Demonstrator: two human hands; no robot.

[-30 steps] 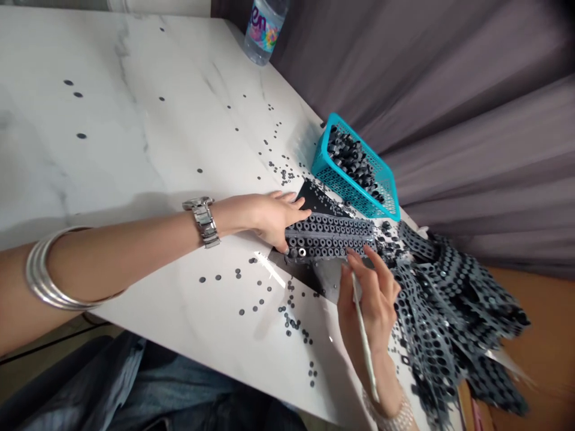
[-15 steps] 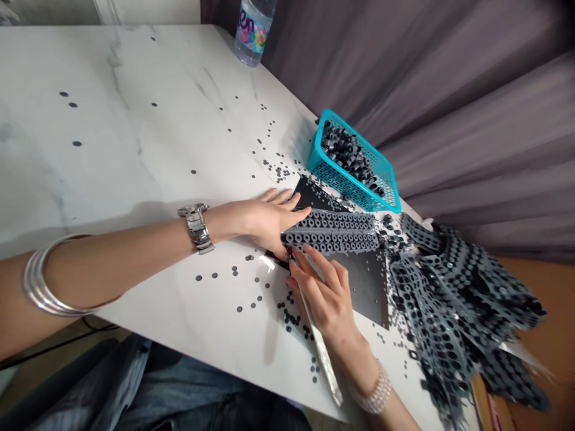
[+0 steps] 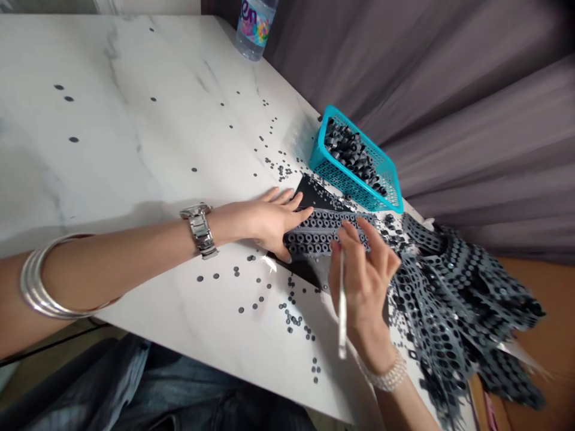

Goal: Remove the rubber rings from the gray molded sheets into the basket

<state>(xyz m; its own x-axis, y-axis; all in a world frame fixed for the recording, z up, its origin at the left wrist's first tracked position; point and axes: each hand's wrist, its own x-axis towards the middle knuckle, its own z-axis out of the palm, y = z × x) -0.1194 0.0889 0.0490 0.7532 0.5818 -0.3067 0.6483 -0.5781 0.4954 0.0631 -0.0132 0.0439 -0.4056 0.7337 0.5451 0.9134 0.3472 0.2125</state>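
We find the left hand [image 3: 269,222] lying flat, its fingers slightly apart and pressing on the end of a dark grey moulded strip [image 3: 326,230]. The strip sits near the centre of our view, across a black triangular sheet [image 3: 309,194], with rows of raised rings along its matte, rubber-like surface. A flat, even press looks like the right way to keep it from creeping while the other hand works. The right hand [image 3: 363,281] is over the strip, though we cannot tell whether it touches. Its fingers are closed on a thin silvery stick [image 3: 342,305], and a light, pencil-like pinch seems best for steady control. At 1 o'clock stands a teal perforated plastic basket [image 3: 341,173] packed with coiled strips [image 3: 350,152], and at 3 o'clock lies a heap of punched grey strips [image 3: 453,311], riddled with round holes. Small dark discs [image 3: 291,317] are scattered across the white marble tabletop [image 3: 135,149].
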